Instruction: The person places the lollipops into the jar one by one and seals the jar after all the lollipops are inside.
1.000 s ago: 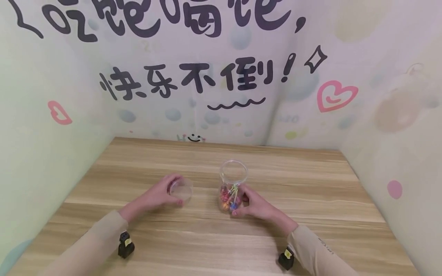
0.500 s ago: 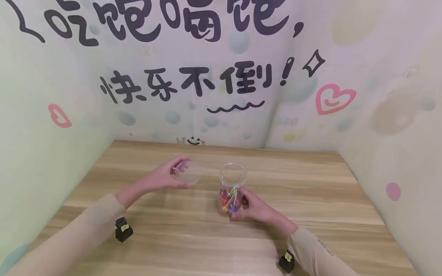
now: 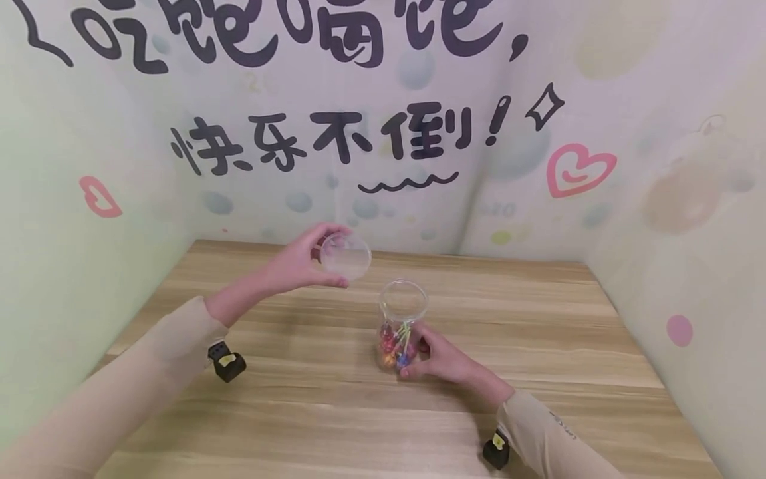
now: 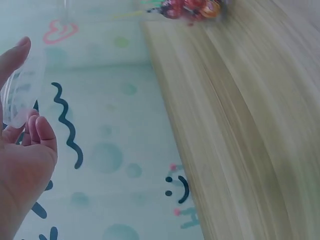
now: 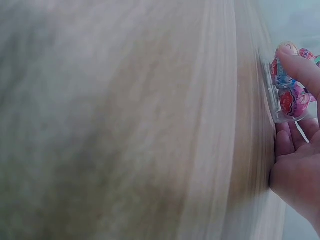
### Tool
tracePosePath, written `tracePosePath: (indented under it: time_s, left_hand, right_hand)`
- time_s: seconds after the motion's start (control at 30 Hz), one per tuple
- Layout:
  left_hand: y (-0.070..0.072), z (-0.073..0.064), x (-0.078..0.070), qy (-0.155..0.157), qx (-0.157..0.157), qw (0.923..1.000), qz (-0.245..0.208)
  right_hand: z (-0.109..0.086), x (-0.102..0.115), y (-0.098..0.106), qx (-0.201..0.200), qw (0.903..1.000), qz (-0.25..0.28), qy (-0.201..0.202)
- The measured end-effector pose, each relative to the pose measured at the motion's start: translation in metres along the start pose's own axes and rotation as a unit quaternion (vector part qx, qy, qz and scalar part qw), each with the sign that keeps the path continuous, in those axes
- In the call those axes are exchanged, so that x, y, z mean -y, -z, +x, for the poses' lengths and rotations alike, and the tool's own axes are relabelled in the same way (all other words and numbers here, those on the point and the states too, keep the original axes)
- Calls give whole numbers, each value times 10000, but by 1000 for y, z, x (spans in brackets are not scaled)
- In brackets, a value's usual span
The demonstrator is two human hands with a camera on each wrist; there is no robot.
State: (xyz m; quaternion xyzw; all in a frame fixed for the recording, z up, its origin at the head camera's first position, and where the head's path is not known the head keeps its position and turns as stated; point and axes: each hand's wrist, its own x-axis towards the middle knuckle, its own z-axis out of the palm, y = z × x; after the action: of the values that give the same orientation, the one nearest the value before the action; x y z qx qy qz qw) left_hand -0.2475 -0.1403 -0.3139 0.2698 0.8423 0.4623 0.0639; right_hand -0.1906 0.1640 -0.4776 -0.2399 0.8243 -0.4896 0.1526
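Observation:
A clear round lid (image 3: pixel 347 258) is raised above the table, up and left of the jar in the head view; my left hand (image 3: pixel 302 261) grips it by its edge, thumb below and fingers above. In the left wrist view the lid (image 4: pixel 24 90) shows between thumb and fingers. Upright on the table stands a clear plastic jar (image 3: pixel 403 301) with its mouth uncovered. Several wrapped lollipops (image 3: pixel 395 344) lie in its lower part, some sticks pointing up. My right hand (image 3: pixel 439 356) holds the jar low on its right side; lollipops (image 5: pixel 292 100) show through the wall in the right wrist view.
The wood-grain table (image 3: pixel 335 426) ends at a printed backdrop (image 3: pixel 269 206) with large black lettering, and pale walls flank both sides. Black wrist cameras (image 3: pixel 230 366) hang under both sleeves.
My left hand has lifted the lid from near the table, moving it away from me and to the right, closer to the jar's mouth. The right hand and jar have stayed put.

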Motion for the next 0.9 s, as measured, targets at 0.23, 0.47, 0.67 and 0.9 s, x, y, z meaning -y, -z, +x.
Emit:
tracePosePath:
  time_s: [0.23,0.47,0.67,0.9]
  left_hand:
    - [-9,4,-12,-237,78,9993,-276]
    - [-20,6,-20,-650,312,9936,-865]
    - [-23,6,-22,-1067,467,9894,-866]
    - [-22,7,-22,-1033,502,9891,-919]
  right_hand:
    - [0,0,0,-36,9999,12,-132]
    - [0,0,1,-12,10000,40,-82]
    - [0,1,0,21,10000,79,26]
    - [-1,1,-1,-20,10000,24,11]
